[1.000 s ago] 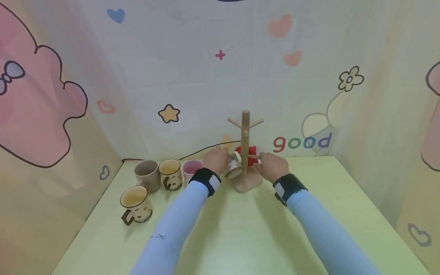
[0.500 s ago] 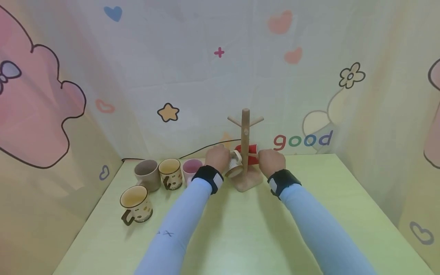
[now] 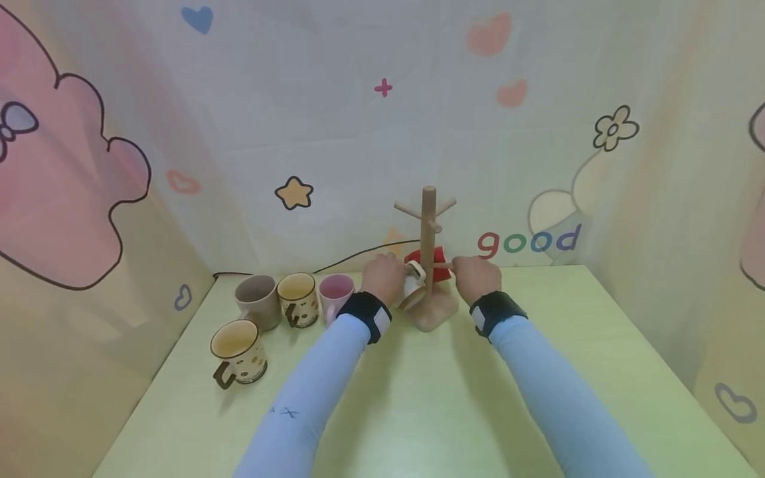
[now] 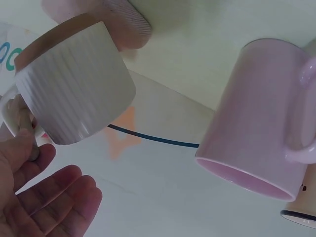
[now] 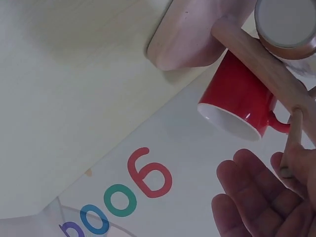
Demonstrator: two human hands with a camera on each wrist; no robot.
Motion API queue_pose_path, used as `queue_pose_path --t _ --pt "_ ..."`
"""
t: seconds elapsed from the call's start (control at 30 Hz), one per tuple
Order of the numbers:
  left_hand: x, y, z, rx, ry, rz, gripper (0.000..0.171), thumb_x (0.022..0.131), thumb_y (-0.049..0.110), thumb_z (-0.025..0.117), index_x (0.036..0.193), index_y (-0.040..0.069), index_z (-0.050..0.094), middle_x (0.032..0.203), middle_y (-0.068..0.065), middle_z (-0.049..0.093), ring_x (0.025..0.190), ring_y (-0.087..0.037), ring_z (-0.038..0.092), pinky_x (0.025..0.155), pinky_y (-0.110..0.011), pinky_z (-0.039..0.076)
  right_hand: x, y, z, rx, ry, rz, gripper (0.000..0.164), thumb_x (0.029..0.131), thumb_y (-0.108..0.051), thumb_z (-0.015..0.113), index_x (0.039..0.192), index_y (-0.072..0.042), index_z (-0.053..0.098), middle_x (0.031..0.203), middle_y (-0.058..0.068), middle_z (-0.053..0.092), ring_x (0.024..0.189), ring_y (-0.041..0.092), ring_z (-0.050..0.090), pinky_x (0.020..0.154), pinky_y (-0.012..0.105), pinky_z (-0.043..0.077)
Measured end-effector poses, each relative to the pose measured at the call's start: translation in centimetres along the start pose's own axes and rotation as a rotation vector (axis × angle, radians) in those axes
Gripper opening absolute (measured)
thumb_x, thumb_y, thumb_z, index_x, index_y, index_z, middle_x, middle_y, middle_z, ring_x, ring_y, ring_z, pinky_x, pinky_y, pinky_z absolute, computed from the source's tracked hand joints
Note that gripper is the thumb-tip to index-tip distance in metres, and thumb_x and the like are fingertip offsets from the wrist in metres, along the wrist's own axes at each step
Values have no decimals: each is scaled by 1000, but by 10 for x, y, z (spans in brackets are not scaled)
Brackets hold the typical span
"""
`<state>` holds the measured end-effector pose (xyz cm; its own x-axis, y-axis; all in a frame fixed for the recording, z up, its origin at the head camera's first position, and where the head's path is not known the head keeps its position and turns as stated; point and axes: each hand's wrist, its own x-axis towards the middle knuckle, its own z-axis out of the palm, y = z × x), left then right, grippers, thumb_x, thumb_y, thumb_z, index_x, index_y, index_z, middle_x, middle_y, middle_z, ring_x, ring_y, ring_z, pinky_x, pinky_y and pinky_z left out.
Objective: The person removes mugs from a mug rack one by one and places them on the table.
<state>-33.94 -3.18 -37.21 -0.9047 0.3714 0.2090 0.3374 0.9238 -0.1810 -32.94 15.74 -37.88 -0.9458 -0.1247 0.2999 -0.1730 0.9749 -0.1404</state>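
Note:
A wooden mug rack (image 3: 427, 229) stands at the back of the table. A white ribbed mug (image 4: 74, 86) with a brown rim hangs by its handle on the rack's left lower peg (image 4: 25, 122). My left hand (image 3: 384, 276) pinches that peg's end between thumb and index finger, other fingers extended. On the opposite side my right hand (image 3: 478, 280) pinches the right lower peg (image 5: 295, 129) the same way. Behind the post hangs a red mug (image 5: 238, 94) with a white inside, tilted, its handle near the post.
Left of the rack stand a pink mug (image 3: 337, 289), a spotted cream mug (image 3: 303, 311) and a grey-brown mug (image 3: 263, 311). Another spotted cream mug (image 3: 246, 362) stands closer to the front. A printed curtain (image 3: 335, 133) closes off the back of the table (image 3: 418, 405).
The right hand has closed in on the right peg and pinches it. The rack has turned slightly, its front upper peg swinging right and the red mug shifting a little left.

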Motion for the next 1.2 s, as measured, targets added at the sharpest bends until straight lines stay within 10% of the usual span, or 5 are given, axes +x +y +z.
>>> queue_pose_path --t 0.53,1.2 --pt "-4 7 6 -32 25 55 22 101 12 56 110 16 75 101 -10 66 90 -24 61 71 -37 57 8 12 6 24 16 6 10 96 -16 67 101 -8 70 69 8 65 60 28 60 54 43 51" --pt "-9 25 5 189 60 172 19 97 18 65 113 13 74 101 -9 66 85 -21 61 79 -33 57 19 25 12 -2 16 -27 11 99 -20 62 103 -10 65 75 13 69 63 32 64 51 47 50"
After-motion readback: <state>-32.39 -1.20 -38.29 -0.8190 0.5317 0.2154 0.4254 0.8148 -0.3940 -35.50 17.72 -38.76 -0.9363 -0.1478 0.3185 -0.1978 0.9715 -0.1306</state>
